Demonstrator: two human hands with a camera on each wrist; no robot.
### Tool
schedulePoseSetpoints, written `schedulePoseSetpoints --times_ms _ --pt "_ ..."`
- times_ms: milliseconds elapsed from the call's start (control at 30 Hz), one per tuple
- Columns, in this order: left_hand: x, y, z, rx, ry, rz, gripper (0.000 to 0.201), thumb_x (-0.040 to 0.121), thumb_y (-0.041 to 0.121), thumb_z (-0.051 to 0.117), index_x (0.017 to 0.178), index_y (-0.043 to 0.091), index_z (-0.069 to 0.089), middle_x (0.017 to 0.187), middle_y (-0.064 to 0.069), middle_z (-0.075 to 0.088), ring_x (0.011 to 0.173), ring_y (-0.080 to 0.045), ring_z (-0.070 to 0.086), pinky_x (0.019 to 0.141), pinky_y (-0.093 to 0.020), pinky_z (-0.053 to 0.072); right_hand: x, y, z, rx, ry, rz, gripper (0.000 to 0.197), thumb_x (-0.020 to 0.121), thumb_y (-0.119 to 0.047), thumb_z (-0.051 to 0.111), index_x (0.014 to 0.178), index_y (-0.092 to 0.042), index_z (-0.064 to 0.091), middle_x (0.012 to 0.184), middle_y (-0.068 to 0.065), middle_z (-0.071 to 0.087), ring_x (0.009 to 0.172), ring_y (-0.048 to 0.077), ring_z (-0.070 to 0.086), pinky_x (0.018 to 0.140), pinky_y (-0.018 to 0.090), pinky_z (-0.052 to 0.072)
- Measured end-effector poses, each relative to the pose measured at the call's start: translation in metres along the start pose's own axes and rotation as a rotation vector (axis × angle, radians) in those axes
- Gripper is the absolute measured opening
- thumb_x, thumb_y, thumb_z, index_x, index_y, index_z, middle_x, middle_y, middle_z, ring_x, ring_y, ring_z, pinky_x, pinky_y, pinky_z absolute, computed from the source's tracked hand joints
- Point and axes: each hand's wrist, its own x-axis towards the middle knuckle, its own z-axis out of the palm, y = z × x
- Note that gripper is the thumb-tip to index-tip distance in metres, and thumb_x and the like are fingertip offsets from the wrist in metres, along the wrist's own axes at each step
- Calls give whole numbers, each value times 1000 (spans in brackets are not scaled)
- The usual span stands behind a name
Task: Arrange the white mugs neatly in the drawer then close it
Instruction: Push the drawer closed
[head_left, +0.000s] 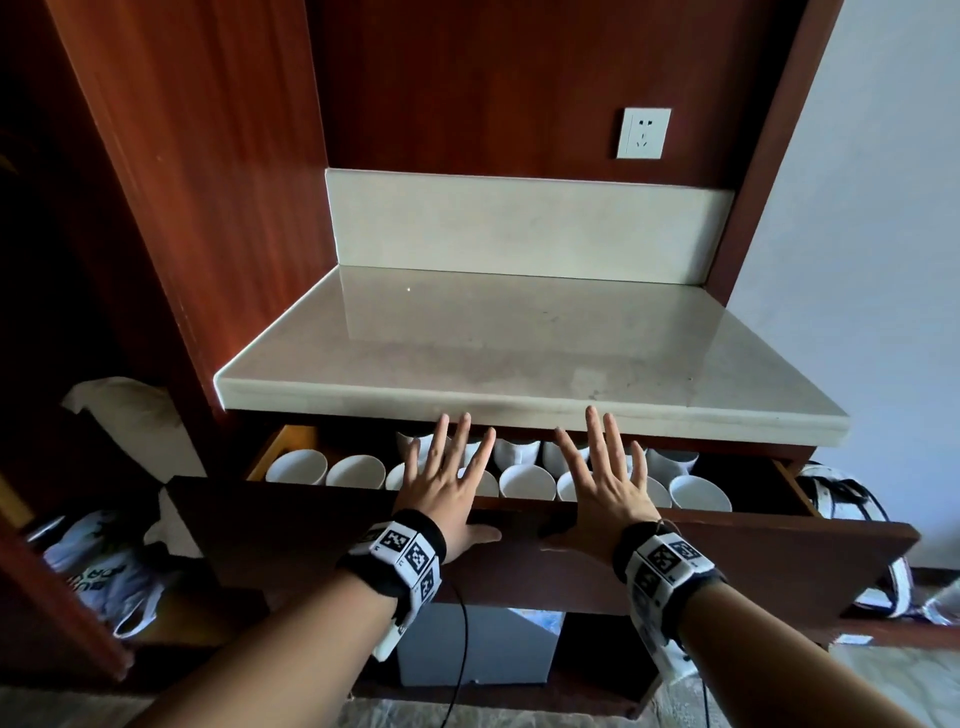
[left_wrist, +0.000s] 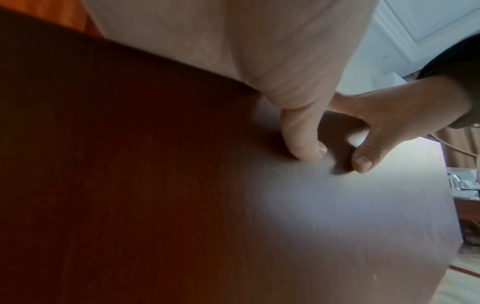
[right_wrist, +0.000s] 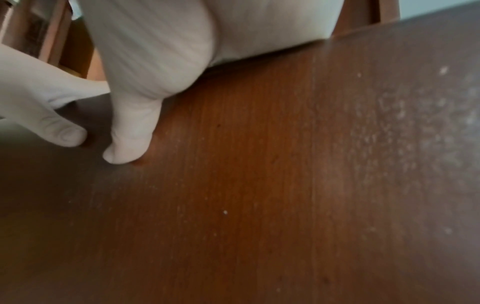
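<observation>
On the drawer front (head_left: 291, 525), wrist views alone show both thumbs pressing.

No readable text; bag (head_left: 98, 566) lettering is illegible.

The counter (head_left: 519, 364) edge is covering the back row of white mugs (head_left: 514, 452), so only their front rims are showing. The left hand (head_left: 447, 483) and right hand (head_left: 602, 483) are each blocking two or so front-row mugs. The drawer (head_left: 311, 530) front is hiding the lower bodies of all the mugs. In both wrist views the fingers are lying out of sight past the drawer's top edge, and the wood close to the lens is blurring.
</observation>
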Motion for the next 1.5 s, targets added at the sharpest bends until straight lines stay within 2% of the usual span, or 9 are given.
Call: schedulePoseSetpoints --times_ms 267,400,500,600,667,733,967,1100,1500 --pt "35 -46 -2 -78 28 -94 144 50 79 67 138 32 -37 147 -3 -45 136 -25 -40 113 -56 -5 25 17 0 31 62 145 144 48 -83 64 136 -32 -39 133 4 -60 119 23 -59 115 56 -11" --pt "45 -69 0 -70 85 -98 144 47 82 66 143 31 -29 152 -3 -38 139 -23 -36 113 -53 -8 37 27 1 16 78 204 147 47 -84 65 135 -30 -39 140 8 -53 129 29 -50 114 54 -12" --pt "50 -79 5 -32 137 -91 142 40 86 65 154 29 2 162 -5 -5 147 -23 -14 113 -52 -4 47 33 5 1 98 234 146 49 -81 66 135 -28 -39 145 7 -46 139 28 -37 114 52 -14" --pt "57 -82 11 -38 188 -62 134 34 82 71 148 25 28 153 -9 34 144 -28 16 111 -54 6 57 33 15 17 191 231 146 47 -77 72 146 -31 -25 159 14 -19 145 28 -22 117 55 -3" --pt "61 -82 15 -61 262 -44 129 34 78 76 144 24 33 147 -10 40 139 -29 27 113 -54 5 63 35 23 9 255 249 143 37 -74 78 148 -28 0 158 21 13 146 31 -3 114 59 16" --pt "66 -81 21 -84 341 -44 123 35 73 81 139 24 37 142 -10 42 134 -30 34 114 -52 4 68 35 29 32 280 262 141 32 -71 82 147 -22 17 152 23 28 142 36 12 108 59 28" --pt "84 -78 42 -159 559 -67 102 40 48 93 127 24 46 131 -13 56 123 -33 42 111 -52 14 80 35 45 79 451 288 117 44 -52 90 141 -24 31 148 15 26 139 33 21 91 59 42" --pt "87 -80 49 -157 624 -45 99 42 47 93 127 25 48 131 -11 56 122 -32 44 111 -51 15 82 37 49 88 518 274 113 44 -49 91 138 -23 34 146 16 29 138 33 24 85 56 44" --pt "85 -79 42 -213 585 -54 99 41 46 93 127 25 48 132 -8 49 121 -31 44 112 -48 14 81 33 46 84 527 287 115 41 -49 91 138 -24 35 145 15 31 136 32 27 80 57 47"
